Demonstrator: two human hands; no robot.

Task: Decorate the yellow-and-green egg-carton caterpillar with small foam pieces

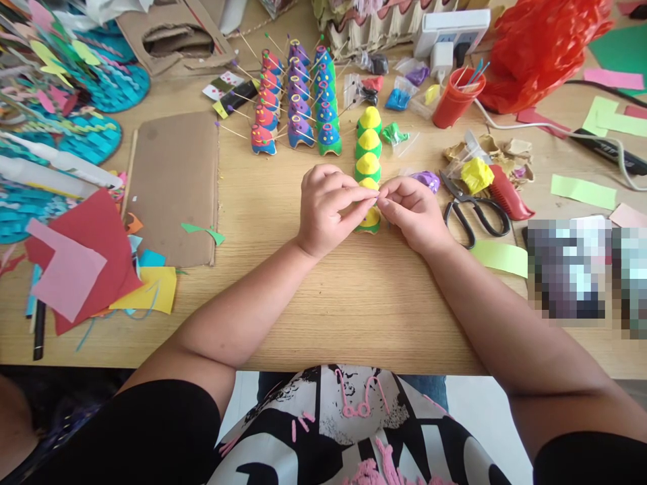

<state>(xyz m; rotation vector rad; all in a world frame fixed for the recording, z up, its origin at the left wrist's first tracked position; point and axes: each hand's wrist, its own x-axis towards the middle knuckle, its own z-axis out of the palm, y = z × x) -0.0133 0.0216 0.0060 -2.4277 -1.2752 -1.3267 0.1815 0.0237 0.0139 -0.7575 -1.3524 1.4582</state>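
Observation:
My left hand (pixel 331 210) and my right hand (pixel 412 212) meet fingertip to fingertip in front of a column of green pieces with yellow tops (pixel 368 165). Both hands are pinched around something too small to make out. The hands partly cover the nearer pieces of that column. To its left stand three finished-looking columns with toothpicks stuck in them: red and blue (pixel 263 108), purple (pixel 300 101), and blue and green (pixel 328 108). A green lump of clay (pixel 394 133) lies right of the yellow tops, and a purple lump (pixel 427 180) sits behind my right hand.
Black scissors (pixel 475 209), yellow clay (pixel 476 175) and a red cup (pixel 459 98) are on the right. A cardboard sheet (pixel 174 188) and paper scraps (pixel 85 263) lie on the left. Behind are egg cartons (pixel 368 34) and a red plastic bag (pixel 546 50).

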